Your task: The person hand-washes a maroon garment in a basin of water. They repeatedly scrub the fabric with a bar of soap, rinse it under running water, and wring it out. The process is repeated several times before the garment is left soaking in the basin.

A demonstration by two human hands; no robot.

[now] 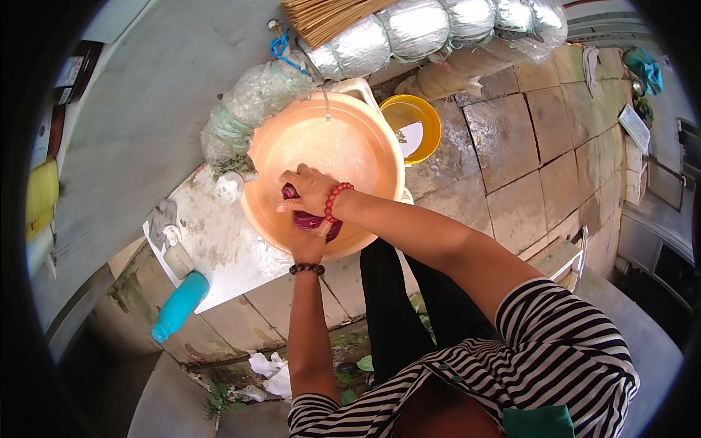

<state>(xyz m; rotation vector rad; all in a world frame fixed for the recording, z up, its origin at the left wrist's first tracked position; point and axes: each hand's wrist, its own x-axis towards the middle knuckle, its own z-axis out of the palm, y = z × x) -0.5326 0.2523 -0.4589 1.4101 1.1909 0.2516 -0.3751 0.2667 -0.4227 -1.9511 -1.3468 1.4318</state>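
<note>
A wide peach plastic basin stands in front of me, with cloudy, light-catching water inside. Over its near part, both hands work a wet maroon cloth. My left hand, dark beads at its wrist, grips the cloth from the near side; its fingers are partly hidden. Across the top of it lies my right hand, wearing a red bead bracelet, its fingers bent over the bunched cloth. Most of the cloth is covered by the hands and right wrist.
A yellow bucket stands right of the basin. On the left are a white slab and a teal bottle. Foil-wrapped pipes and a straw broom lie beyond. Stone tiles cover the ground at right.
</note>
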